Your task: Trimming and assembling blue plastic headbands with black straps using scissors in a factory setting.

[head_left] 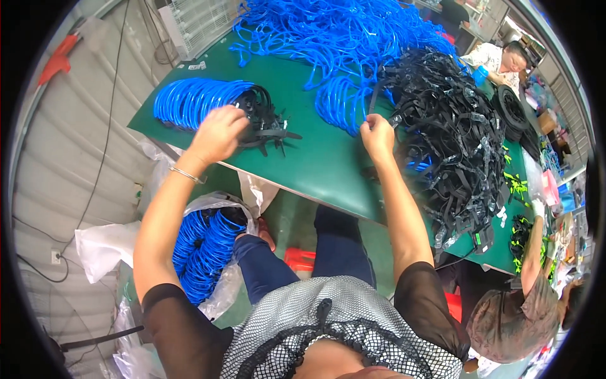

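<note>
A row of blue looped tubes (196,100) lies on the green table at the left, its right end finished with black straps and clips (257,120). My left hand (221,134) is at this end, fingers curled together over the black parts; what they pinch is hidden. Farther right, my right hand (379,136) is closed in a pinch beside a smaller bunch of blue loops (341,104). A dark strap (374,95) runs up from its fingertips. Just to the right of that hand rises a big tangled heap of black straps (442,126) with clear plastic bits.
A large blue tube pile (353,31) covers the table's far side. Below the table's left edge, a plastic bag (221,297) holds more blue coils (205,252). A red stool (299,259) stands under the table. Black rolls (510,107) and two people (505,63) are at the right.
</note>
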Available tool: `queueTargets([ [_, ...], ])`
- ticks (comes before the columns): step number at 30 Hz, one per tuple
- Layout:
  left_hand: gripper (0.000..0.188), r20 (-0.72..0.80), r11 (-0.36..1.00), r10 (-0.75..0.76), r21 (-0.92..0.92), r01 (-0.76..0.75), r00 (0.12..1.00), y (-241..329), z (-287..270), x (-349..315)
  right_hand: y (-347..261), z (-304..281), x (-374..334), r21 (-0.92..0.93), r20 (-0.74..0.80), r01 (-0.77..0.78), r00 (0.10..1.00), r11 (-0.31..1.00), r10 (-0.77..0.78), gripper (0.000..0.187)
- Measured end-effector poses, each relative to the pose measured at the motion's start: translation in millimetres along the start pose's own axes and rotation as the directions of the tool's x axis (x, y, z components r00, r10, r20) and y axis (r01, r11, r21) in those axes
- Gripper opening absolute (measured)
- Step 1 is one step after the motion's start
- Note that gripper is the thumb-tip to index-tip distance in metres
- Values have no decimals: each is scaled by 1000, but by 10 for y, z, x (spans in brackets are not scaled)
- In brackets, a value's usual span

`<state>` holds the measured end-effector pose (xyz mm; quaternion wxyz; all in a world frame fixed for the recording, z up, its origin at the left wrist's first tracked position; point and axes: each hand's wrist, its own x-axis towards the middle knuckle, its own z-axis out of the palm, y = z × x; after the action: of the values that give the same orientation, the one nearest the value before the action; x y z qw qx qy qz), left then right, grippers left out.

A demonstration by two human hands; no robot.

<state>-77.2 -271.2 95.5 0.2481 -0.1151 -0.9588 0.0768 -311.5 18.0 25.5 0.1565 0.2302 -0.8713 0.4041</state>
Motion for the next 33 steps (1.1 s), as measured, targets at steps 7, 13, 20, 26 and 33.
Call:
queueTargets([
  [7, 22, -153, 800, -295, -579, 157, 943, 1328, 353, 591, 69, -198, -66, 79, -114, 10, 993, 997, -1, 21],
  [13, 27, 361, -144, -584, -928, 345, 728, 1766, 936, 955, 27, -329, -304, 195, -130, 37, 991, 980, -12, 19],
  [20, 30, -131, 387, -758, -879, 279, 639, 1991, 803, 895, -26, -588, -777, 729, 184, -207, 977, 652, 104, 14],
  [26, 31, -367, 933, -168, -358, 28, 915, 2204, 44, 742, -171, -798, -990, 733, 466, -101, 794, 673, -390, 16],
  [33, 17, -54, 756, -381, -592, 277, 923, 2317, -162, 384, -73, -708, -523, 515, 425, -219, 905, 829, -25, 19],
])
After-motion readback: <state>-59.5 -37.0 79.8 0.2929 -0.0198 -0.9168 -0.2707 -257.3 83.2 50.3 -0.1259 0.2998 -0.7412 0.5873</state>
